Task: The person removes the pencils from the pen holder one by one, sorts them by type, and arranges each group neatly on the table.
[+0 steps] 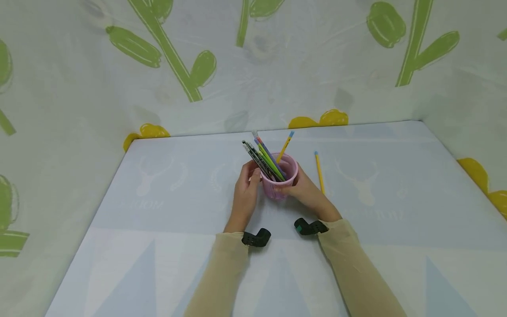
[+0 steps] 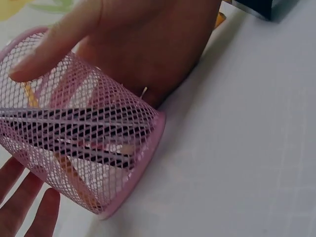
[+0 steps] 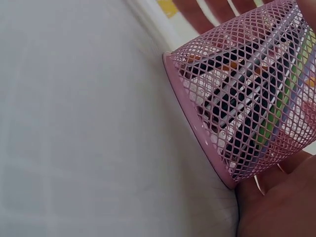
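A pink mesh pencil cup (image 1: 275, 190) stands between both hands, its base at or just above the table. Several dark, green and purple pencils (image 1: 269, 160) lean to the left in it, and a yellow pencil (image 1: 286, 145) tilts right. My left hand (image 1: 244, 193) holds the cup's left side, thumb in front; its fingers (image 2: 42, 212) show beside the mesh in the left wrist view. With the thumb across the front, my right hand (image 1: 309, 193) grips the other side. Some fingers are hidden behind the cup.
Another yellow pencil (image 1: 319, 171) lies on the table (image 1: 166, 264) just right of the right hand. Each wrist wears a black camera band (image 1: 256, 237). A wall covering (image 1: 277, 75) with green leaf prints rises behind the table's far edge.
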The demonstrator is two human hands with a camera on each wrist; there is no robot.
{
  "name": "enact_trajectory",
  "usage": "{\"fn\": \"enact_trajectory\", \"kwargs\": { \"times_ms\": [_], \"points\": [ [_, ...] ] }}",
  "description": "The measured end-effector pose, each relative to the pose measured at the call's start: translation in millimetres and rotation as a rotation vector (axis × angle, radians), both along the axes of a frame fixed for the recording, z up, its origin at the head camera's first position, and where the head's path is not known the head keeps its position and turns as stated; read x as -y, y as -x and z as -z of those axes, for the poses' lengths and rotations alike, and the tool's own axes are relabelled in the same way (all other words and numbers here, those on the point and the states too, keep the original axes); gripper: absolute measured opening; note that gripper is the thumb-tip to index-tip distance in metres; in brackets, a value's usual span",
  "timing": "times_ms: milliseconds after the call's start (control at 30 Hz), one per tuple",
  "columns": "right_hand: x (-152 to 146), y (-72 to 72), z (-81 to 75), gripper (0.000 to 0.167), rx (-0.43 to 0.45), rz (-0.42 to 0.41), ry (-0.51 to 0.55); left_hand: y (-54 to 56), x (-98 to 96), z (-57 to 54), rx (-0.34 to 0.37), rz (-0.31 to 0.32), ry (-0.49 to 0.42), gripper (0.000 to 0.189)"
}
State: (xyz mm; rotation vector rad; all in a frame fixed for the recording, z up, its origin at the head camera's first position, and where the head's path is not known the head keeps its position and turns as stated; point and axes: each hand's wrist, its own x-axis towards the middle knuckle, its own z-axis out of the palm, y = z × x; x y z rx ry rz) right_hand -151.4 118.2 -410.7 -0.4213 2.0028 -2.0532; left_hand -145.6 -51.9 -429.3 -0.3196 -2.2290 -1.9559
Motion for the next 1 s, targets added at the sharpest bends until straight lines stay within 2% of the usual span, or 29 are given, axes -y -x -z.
{"fn": "enact_trajectory", "kwargs": {
  "times_ms": [167,367,567,800,933,1000],
  "points": [
    [0.4,-0.7,-1.7,0.085,0.004,0.003,-0.014,-2.8,-4.9,-6.9,-0.028,-0.075,-0.002,0.038],
    [0.8,0.6,-0.7,0.084,-0.008,-0.004,-0.011,-2.4,-6.6,-10.1,-0.094,-0.152,0.021,0.028],
    [0.8,0.6,-0.2,0.085,0.005,-0.004,-0.026,-0.4,-4.6,-10.5,-0.084,-0.154,0.015,0.022],
    [1.2,0.7,-0.9,0.086,0.027,0.009,-0.056,0.8,-1.7,-9.4,-0.112,-0.162,-0.036,0.018],
    [0.7,0.5,-0.4,0.088,0.025,0.015,-0.070,0.8,0.0,-12.1,-0.099,-0.187,-0.022,0.018],
    [0.7,0.7,0.1,0.088,0.021,0.019,-0.070,1.5,1.6,-13.7,-0.082,-0.182,-0.048,0.021]
  ]
}}
